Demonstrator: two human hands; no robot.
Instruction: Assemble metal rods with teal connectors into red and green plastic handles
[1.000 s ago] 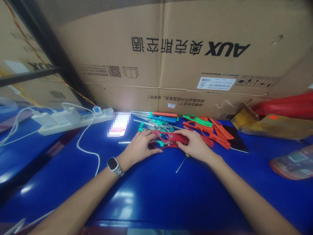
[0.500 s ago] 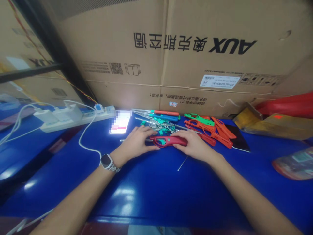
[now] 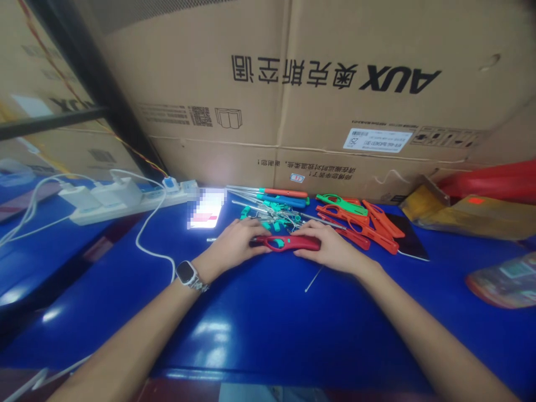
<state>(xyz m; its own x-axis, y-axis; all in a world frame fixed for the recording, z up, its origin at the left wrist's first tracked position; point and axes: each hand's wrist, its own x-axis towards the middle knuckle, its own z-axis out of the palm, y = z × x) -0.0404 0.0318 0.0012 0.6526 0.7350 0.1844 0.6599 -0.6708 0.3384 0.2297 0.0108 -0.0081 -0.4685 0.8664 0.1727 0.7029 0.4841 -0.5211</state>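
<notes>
A red long-nosed gas lighter (image 3: 293, 242) with a teal trigger lies crosswise between my two hands. My left hand (image 3: 240, 240) is closed around its front end, and a metal tube tip pokes out to the left. My right hand (image 3: 324, 244) grips the red handle's right end. Just behind sits a heap of teal plastic pieces and thin wire parts (image 3: 274, 215). To the right lie several orange lighter shells (image 3: 372, 229) and a green one (image 3: 343, 204). A thin metal rod (image 3: 313, 279) sticks out below my right hand.
Several screwdrivers (image 3: 285, 195) with orange and blue handles lie at the back, against a large cardboard box (image 3: 318, 123). A lit phone (image 3: 211, 209) and a white power strip (image 3: 138, 201) with cables are on the left. A dark tablet-like slab (image 3: 412, 240) and a plastic jar (image 3: 505, 282) stand right.
My left thumb and fingers have shifted slightly along the lighter's front end. The teal trigger sits more fully within the red frame. Other things stay put.
</notes>
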